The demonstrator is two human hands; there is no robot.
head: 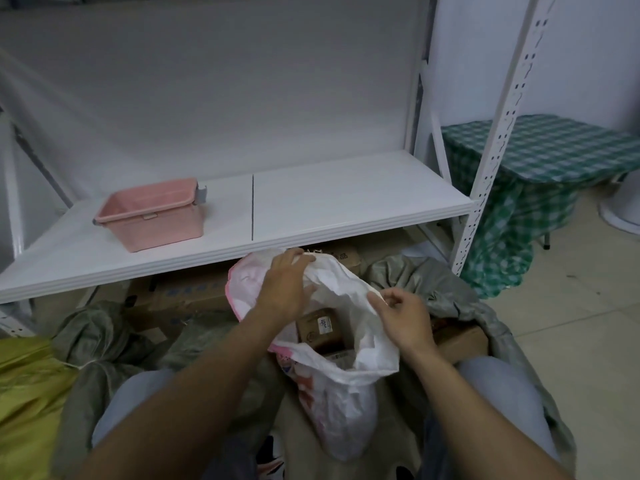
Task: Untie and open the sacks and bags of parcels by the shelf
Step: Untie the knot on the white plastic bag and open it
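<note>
Filling the upper half of the view, a white metal shelf [329, 206] stands against a pale wall, its perforated upright [498, 133] rising at the right. A pink basket [152, 214] sits on the left part of the shelf board. Brown cardboard boxes [187, 296] lie on the floor beneath the board. To the right, beyond the upright, a surface [540, 147] draped in green checked cloth stands on the pale tiled floor [571, 323].

Directly before the shelf, between the person's knees, the white sack [346, 403] stands upright with its mouth open and a brown parcel [317, 329] showing inside. The hands are apart, each on the sack's rim. The left hand [284, 285] grips the far edge, fingers curled over the fabric. The right hand [405, 317] pinches the right edge between thumb and fingers.

Grey-green sacks flank it. One [100, 337] on the left is bunched at the neck. Another [433, 282] on the right lies slack around a cardboard box. A yellow bag [24, 393] fills the lower left corner.
</note>
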